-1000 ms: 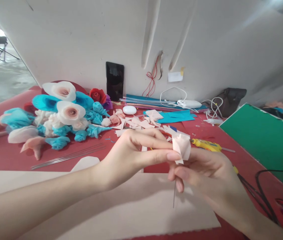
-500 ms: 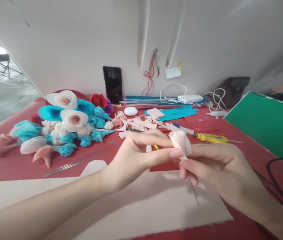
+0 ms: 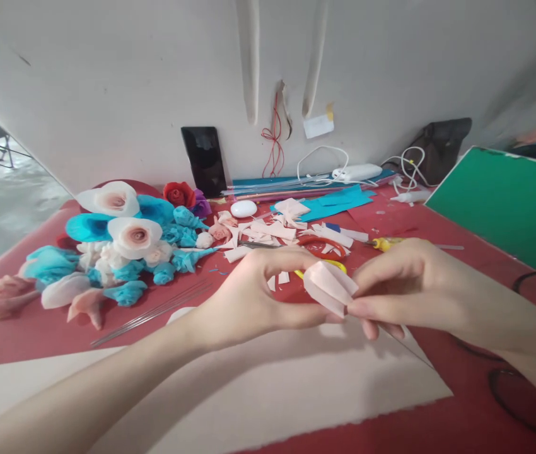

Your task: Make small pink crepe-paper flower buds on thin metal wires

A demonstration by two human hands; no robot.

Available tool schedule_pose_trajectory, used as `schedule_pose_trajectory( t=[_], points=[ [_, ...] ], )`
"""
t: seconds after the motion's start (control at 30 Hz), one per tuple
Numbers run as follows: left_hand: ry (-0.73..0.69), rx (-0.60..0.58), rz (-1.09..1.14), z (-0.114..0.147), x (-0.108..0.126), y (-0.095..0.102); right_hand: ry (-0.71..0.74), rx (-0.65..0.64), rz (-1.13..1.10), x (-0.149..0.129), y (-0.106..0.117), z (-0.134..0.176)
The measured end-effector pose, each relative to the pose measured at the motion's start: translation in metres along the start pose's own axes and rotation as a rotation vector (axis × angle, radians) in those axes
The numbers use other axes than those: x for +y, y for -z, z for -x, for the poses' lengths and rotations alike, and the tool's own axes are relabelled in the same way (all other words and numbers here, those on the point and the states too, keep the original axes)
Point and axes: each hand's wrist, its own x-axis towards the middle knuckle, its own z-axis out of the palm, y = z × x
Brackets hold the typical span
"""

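A pale pink paper flower (image 3: 328, 289) on a thin wire stem (image 3: 412, 350) is held up in front of me, tilted to the left. My right hand (image 3: 405, 290) pinches its base between thumb and fingers, and the stem runs down to the right from beneath that hand. From the other side my left hand (image 3: 268, 290) curves around the bloom, its thumb at the base and its fingertips partly hidden behind the petals. Below both hands lies a large pale pink paper sheet (image 3: 272, 384).
Several finished paper flowers (image 3: 135, 233) are heaped at left, with loose wires (image 3: 149, 314) in front. Paper scraps (image 3: 268, 232), red-and-yellow-handled scissors (image 3: 322, 244) and a yellow tool (image 3: 386, 243) lie beyond my hands. A phone (image 3: 204, 161) leans on the wall; a green board (image 3: 509, 208) stands right.
The flower has tipped from nearly upright to leaning left, and its stem now points to the right. My left fingers have spread wider around it. The scissors' handles have come into view.
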Motion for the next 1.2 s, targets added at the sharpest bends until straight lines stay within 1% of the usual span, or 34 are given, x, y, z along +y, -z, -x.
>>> schedule_pose_trajectory(
  t=[0.07, 0.13, 0.23, 0.3, 0.4, 0.5, 0.67, 0.77, 0.83, 0.97, 1.03, 1.13, 1.2],
  points=[
    [-0.009, -0.013, -0.078, 0.000, 0.000, 0.000, -0.017, -0.030, 0.061, 0.002, 0.003, 0.001],
    [-0.054, -0.011, -0.157, 0.002, 0.000, 0.001, -0.004, -0.046, 0.160, 0.005, 0.006, 0.001],
    [-0.178, 0.002, -0.265, 0.004, 0.000, 0.001, 0.052, -0.071, 0.322, 0.009, 0.010, 0.003],
    [-0.257, -0.001, -0.327, 0.006, 0.001, 0.000, 0.063, -0.070, 0.380, 0.010, 0.011, 0.006],
    [-0.363, -0.026, -0.377, 0.007, 0.004, -0.002, 0.062, -0.071, 0.374, 0.011, 0.010, 0.009],
    [-0.458, -0.042, -0.397, 0.005, 0.007, -0.004, 0.094, -0.062, 0.351, 0.010, 0.009, 0.013],
    [-0.564, -0.052, -0.454, 0.001, 0.010, -0.005, 0.104, -0.042, 0.379, 0.009, 0.009, 0.014],
    [-0.545, -0.085, -0.508, 0.000, 0.011, -0.003, 0.147, -0.040, 0.365, 0.008, 0.009, 0.012],
    [-0.510, -0.084, -0.520, 0.001, 0.011, -0.002, 0.162, -0.052, 0.348, 0.007, 0.009, 0.011],
    [-0.447, -0.018, -0.477, 0.000, 0.008, -0.001, 0.148, -0.039, 0.367, 0.009, 0.012, 0.006],
    [-0.411, 0.001, -0.460, -0.001, 0.005, 0.003, 0.139, -0.035, 0.397, 0.013, 0.015, 0.002],
    [-0.361, 0.033, -0.447, -0.003, -0.003, 0.020, 0.082, -0.036, 0.457, 0.019, 0.025, -0.007],
    [-0.318, 0.148, -0.431, -0.004, -0.010, 0.037, 0.035, 0.000, 0.506, 0.024, 0.033, -0.014]
  ],
)
